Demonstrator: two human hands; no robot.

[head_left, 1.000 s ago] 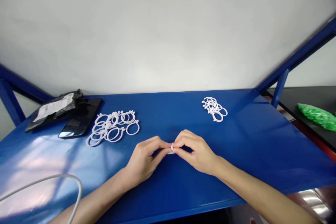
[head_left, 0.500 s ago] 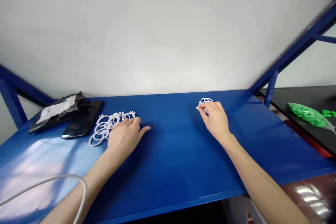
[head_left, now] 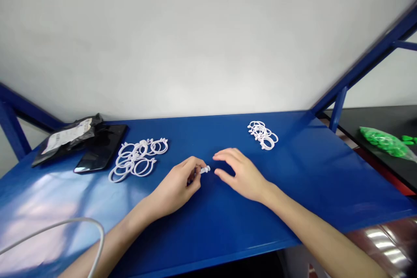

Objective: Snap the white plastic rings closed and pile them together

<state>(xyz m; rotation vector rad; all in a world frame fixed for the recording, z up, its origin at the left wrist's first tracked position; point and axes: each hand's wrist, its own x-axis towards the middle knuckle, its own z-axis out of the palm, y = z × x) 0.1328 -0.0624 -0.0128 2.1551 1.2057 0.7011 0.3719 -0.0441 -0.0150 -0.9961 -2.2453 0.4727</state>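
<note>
My left hand (head_left: pixel 177 184) is closed on a white plastic ring (head_left: pixel 204 169) over the middle of the blue shelf (head_left: pixel 208 213); only the ring's clasp end shows past my fingers. A short gap to the right, my right hand (head_left: pixel 239 173) hovers with fingers apart and holds nothing. A loose pile of white rings (head_left: pixel 137 158) lies to the left of my left hand. A smaller, tighter pile of white rings (head_left: pixel 262 134) lies further back on the right.
A black phone (head_left: pixel 99 147) and a black packet with a white label (head_left: pixel 67 137) lie at the back left. A white cable (head_left: pixel 65 230) curves across the front left. Blue frame struts rise on both sides. A green bag (head_left: pixel 387 141) lies on the dark surface at right.
My left hand came back from the left pile with a ring. My right hand left the right pile, where it set down the earlier ring, and returned to the middle.
</note>
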